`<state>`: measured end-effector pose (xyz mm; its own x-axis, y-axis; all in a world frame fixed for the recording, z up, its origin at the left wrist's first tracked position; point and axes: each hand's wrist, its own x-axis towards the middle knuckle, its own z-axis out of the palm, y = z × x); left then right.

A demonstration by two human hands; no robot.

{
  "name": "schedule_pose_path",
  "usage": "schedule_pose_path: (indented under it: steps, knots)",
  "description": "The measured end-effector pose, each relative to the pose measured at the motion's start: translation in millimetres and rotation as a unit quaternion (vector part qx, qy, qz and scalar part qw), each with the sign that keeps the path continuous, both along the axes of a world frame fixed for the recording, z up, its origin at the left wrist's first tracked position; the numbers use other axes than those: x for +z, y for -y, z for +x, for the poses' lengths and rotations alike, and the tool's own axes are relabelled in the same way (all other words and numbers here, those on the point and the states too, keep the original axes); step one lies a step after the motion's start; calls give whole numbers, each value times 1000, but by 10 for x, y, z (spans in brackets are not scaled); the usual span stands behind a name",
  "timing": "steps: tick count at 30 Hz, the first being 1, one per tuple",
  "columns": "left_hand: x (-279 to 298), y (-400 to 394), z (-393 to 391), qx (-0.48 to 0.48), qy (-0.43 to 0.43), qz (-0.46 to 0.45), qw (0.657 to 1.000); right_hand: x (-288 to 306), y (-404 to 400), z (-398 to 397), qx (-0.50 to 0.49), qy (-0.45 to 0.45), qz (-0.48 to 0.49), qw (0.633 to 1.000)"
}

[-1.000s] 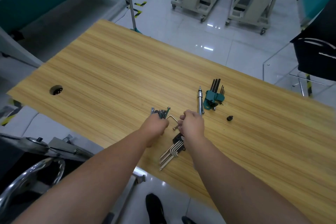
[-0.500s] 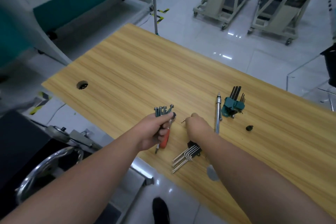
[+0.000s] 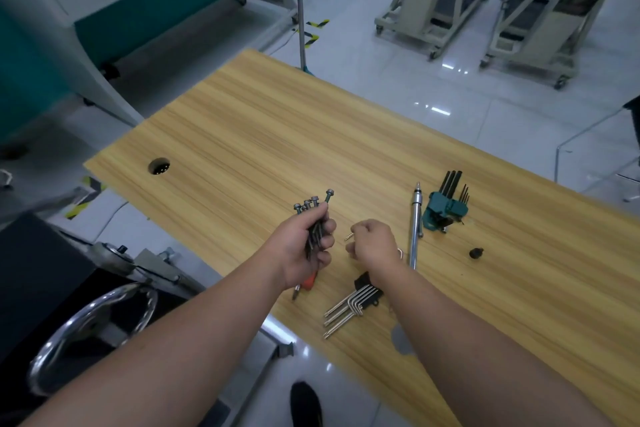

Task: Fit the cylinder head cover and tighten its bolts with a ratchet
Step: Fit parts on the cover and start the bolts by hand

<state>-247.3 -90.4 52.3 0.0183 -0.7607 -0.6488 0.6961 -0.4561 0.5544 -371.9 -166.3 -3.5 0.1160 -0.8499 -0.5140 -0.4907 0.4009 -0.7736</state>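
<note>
Gripping a bundle of bolts point(image 3: 313, 218) in our left hand point(image 3: 304, 246), heads up; right hand point(image 3: 372, 244) curled round a hex key point(image 3: 349, 236). Cover wasn't in view. Ratchet point(image 3: 414, 229) lay at the right hand's 2 o'clock on the table point(image 3: 242, 135). Risk: loose fist let a bolt slip and roll off the near edge.
</note>
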Motion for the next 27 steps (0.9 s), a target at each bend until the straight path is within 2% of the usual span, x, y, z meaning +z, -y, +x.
schedule_pose_path:
  steps: [2,3,5,8,10,12,14,17,20,22,25,27]
  knots:
    - [37,25,-35,10,-11,1,1000,332,-80,76,-157,210,140,955]
    - [60,36,-50,14,-22,0,1000,479,-119,86,-179,265,164,933]
    - [113,47,-72,24,-44,-8,999,719,-188,82,-140,288,131,938]
    - [209,50,-109,39,-69,-19,997,959,-307,34,-17,197,-16,980]
    - [276,46,-123,48,-75,-15,996,1048,-353,4,27,125,-110,986]
    - [333,48,-123,61,-79,-8,995,1110,-384,-10,58,97,-170,979]
    - [393,56,-109,80,-73,-8,994,1155,-434,15,141,53,-219,964]
    - [490,55,-67,112,-56,-18,992,1235,-481,110,271,-66,-302,911]
    - [612,42,11,133,-61,-18,989,1323,-461,231,334,-148,-329,871]
    - [694,31,69,149,-63,-20,987,1365,-459,315,351,-171,-342,855]
    - [794,-9,161,176,-69,-20,982,1415,-458,417,339,-137,-329,870]
    - [840,-54,250,189,-58,-26,980,1442,-448,487,313,-84,-289,901]
